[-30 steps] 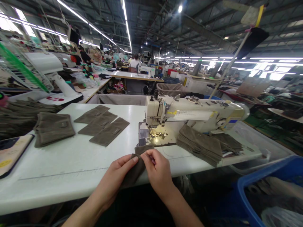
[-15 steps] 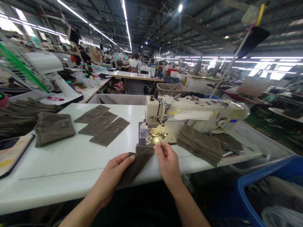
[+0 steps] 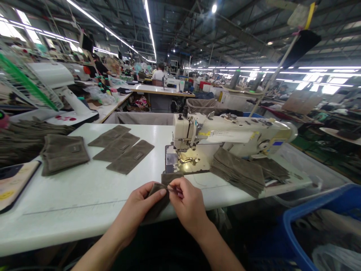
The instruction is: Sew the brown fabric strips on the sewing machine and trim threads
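Observation:
My left hand [image 3: 142, 201] pinches a dark olive-brown fabric piece [image 3: 159, 207] between thumb and fingers at the table's front edge. The piece is folded, and its far part lies just in front of the sewing machine's metal plate. My right hand [image 3: 187, 199] is closed and touches the same fabric at its edge, close to the left thumb. Tucked in its fingers is a small pair of thread snips [image 3: 179, 192], mostly hidden by the hand. The sewing machine [image 3: 184, 133] stands beyond both hands, its lamp lighting the needle area.
Three flat fabric pieces [image 3: 130, 157] lie overlapped left of the machine, beside a folded stack [image 3: 65, 154]. Another stack [image 3: 238, 171] sits under the machine arm. A phone [image 3: 17, 184] rests at far left, and a blue basket [image 3: 290, 226] stands at right.
My right hand has moved left and slightly down, from the fabric's right end to beside my left thumb. The snips' tips no longer stick up. My left hand has barely moved.

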The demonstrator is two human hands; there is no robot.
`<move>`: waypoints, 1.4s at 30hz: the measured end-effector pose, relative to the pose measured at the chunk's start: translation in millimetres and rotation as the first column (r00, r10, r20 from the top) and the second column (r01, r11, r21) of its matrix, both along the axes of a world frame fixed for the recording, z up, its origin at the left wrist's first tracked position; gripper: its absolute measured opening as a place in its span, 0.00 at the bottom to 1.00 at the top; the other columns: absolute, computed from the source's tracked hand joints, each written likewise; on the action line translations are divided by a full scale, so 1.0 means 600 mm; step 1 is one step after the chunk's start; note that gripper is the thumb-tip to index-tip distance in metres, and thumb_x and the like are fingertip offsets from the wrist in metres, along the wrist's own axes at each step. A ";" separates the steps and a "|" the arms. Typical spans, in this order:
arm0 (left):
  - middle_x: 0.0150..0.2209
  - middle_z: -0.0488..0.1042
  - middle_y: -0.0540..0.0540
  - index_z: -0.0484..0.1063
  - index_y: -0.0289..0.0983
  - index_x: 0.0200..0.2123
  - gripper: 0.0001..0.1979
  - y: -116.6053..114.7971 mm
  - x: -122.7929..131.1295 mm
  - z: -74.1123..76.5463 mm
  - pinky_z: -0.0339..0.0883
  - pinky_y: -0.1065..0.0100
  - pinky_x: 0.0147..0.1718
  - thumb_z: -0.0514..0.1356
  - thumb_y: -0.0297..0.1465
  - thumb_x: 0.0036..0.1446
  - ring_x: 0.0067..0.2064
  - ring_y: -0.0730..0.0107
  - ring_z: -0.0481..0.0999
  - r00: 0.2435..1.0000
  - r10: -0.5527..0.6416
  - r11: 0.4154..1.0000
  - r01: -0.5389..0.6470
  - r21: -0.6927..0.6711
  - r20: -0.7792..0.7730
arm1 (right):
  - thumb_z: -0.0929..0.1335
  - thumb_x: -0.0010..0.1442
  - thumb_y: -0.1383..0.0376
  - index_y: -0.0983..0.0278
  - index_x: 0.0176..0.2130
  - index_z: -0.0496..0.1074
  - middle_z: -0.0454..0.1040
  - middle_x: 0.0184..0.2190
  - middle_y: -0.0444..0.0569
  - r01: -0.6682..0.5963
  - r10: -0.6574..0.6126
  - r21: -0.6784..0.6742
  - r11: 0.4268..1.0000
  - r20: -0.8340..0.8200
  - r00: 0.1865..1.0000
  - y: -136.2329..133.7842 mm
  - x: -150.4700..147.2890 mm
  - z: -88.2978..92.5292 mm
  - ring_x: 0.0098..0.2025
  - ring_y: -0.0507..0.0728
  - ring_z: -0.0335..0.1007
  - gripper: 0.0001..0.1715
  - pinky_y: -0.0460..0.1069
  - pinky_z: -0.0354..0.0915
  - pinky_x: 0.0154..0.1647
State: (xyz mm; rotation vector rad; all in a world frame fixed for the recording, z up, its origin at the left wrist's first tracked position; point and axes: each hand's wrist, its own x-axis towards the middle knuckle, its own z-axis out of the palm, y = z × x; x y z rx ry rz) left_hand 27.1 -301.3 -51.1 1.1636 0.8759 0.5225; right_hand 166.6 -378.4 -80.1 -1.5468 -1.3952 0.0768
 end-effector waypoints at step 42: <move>0.34 0.78 0.45 0.77 0.38 0.41 0.11 -0.010 -0.013 -0.057 0.67 0.66 0.35 0.55 0.21 0.64 0.36 0.66 0.74 1.000 0.009 -0.266 0.019 0.964 -0.018 | 0.70 0.55 0.57 0.63 0.39 0.76 0.72 0.27 0.42 -0.160 0.072 -0.048 0.986 -0.740 0.668 0.003 0.028 -0.001 0.28 0.51 0.66 0.14 0.45 0.63 0.30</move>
